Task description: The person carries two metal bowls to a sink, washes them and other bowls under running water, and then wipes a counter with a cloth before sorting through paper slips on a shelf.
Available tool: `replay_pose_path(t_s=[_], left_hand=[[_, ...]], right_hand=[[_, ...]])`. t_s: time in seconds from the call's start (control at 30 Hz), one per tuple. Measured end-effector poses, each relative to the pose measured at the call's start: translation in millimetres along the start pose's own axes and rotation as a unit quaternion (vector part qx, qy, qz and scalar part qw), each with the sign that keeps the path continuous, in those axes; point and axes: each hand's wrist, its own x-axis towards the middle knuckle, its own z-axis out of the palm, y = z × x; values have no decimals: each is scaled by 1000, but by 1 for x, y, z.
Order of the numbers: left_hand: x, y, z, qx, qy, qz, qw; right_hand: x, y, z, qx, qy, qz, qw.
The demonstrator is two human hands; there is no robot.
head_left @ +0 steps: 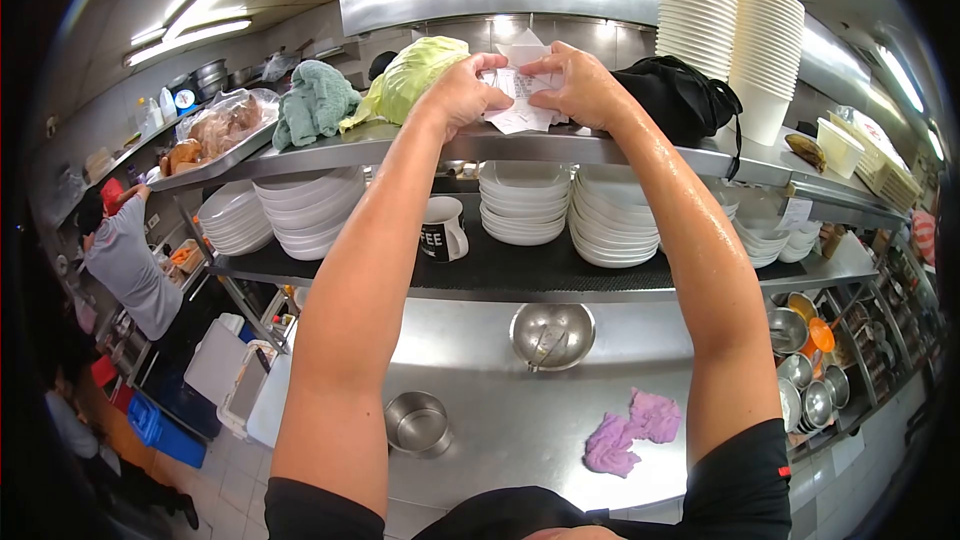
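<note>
Both my arms reach up to the top steel shelf, where a few printed paper slips (522,112), like receipts, are between my hands. My left hand (462,92) pinches their left side between thumb and fingers. From the right, my right hand (582,87) grips the other side the same way. The small print is too fine to read. Just left of my left hand lies a pale green cabbage (415,72). A black cloth bag (672,95) sits right beside my right hand.
Stacked white bowls (522,202) and a mug (443,230) fill the lower shelf. Tall stacks of white tubs (765,60) stand at right. On the counter are a metal bowl (552,337), a steel pot (418,425) and purple cloths (632,432). A person (135,265) works at left.
</note>
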Motion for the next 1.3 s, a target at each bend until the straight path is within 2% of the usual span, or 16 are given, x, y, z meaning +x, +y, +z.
replay_pose_path(t_s=[0.17, 0.4, 0.57, 0.63, 0.77, 0.83, 0.93, 1.13, 1.3], left_hand=[[-4, -1, 2, 3, -1, 29, 1000], [-6, 1, 3, -25, -6, 32, 999], [-9, 3, 4, 23, 9, 41, 999], [-9, 4, 4, 32, 14, 40, 999], [-4, -2, 4, 29, 18, 49, 998], [-3, -3, 4, 24, 14, 45, 999], [-1, -4, 3, 25, 14, 45, 999], [3, -10, 3, 40, 20, 57, 997], [3, -10, 3, 40, 24, 69, 997]], right_hand=[[-2, -1, -1, -35, 7, -9, 999], [-4, -2, -1, 14, 6, -14, 1000], [-3, -1, 0, -5, 17, -26, 1000], [-7, -9, -6, 57, 47, -17, 997], [0, 0, -5, 91, 39, 34, 994], [1, 2, -1, 119, 114, -26, 986], [0, 2, -2, 131, 135, -14, 982], [1, 0, -3, 55, 141, -16, 988], [0, -3, -3, 51, 154, -12, 987]])
